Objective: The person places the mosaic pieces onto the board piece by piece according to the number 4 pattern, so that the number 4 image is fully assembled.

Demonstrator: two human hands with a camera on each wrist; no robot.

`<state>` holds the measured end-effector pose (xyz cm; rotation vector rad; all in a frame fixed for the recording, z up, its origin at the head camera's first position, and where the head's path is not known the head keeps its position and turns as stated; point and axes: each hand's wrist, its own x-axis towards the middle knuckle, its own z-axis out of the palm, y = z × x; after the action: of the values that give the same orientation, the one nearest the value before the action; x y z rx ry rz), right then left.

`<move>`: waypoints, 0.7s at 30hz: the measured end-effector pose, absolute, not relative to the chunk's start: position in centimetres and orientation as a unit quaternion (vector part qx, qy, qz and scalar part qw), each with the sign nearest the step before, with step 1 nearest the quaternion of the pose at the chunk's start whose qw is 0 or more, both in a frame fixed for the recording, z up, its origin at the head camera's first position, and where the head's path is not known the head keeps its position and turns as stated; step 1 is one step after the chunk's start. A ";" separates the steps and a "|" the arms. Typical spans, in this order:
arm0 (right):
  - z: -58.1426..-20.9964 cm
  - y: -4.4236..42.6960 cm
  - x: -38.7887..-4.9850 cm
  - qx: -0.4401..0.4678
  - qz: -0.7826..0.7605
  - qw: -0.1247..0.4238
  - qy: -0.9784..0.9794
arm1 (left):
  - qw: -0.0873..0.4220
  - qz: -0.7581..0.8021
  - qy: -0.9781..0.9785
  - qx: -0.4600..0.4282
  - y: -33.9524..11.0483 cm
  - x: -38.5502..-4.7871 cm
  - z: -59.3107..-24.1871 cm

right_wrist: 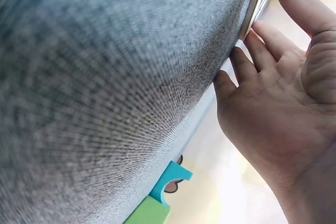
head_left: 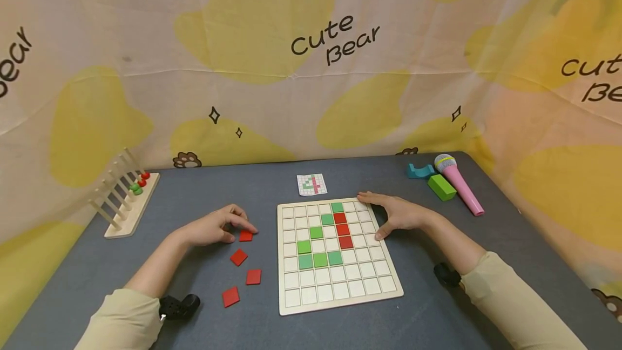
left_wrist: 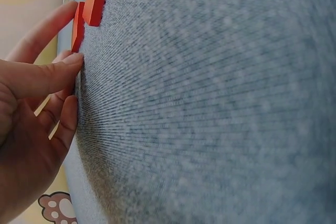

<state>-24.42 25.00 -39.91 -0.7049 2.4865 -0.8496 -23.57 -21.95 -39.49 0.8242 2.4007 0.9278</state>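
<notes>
My left hand (head_left: 217, 226) bends over a red square tile (head_left: 246, 236) on the table, index finger and thumb at opposite edges. In the left wrist view, that tile (left_wrist: 78, 27) sits between the index fingertip and the thumb. Nearer me lie more red tiles (head_left: 238, 257), loose on the cloth. A wooden grid board (head_left: 340, 303) bears green tiles (head_left: 320, 259) in a stepped line and red tiles (head_left: 342, 229) in a column. My right hand (head_left: 400, 212) rests on the board's right side, fingers at the far corner and thumb spread on the edge.
Behind the board lies a small pattern card (head_left: 312, 184). A peg rack (head_left: 131, 215) with red and green beads stands at the left. At the back right are a teal curved block (head_left: 420, 172), a green block (head_left: 441, 187) and a pink toy microphone (head_left: 460, 185).
</notes>
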 end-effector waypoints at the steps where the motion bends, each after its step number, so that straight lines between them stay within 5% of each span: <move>1: -39.9 25.0 -24.4 -0.253 -0.305 0.209 0.894 | 0.218 0.338 0.866 0.298 -22.0 -23.6 -39.5; 21: -39.8 25.0 -24.4 -0.254 -0.305 0.209 0.894 | 0.144 0.302 0.909 0.249 -20.8 -23.6 -39.3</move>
<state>-24.41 25.00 -39.82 -0.7059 2.4867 -0.8496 -23.56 -20.85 -39.28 0.7188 2.6201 0.8707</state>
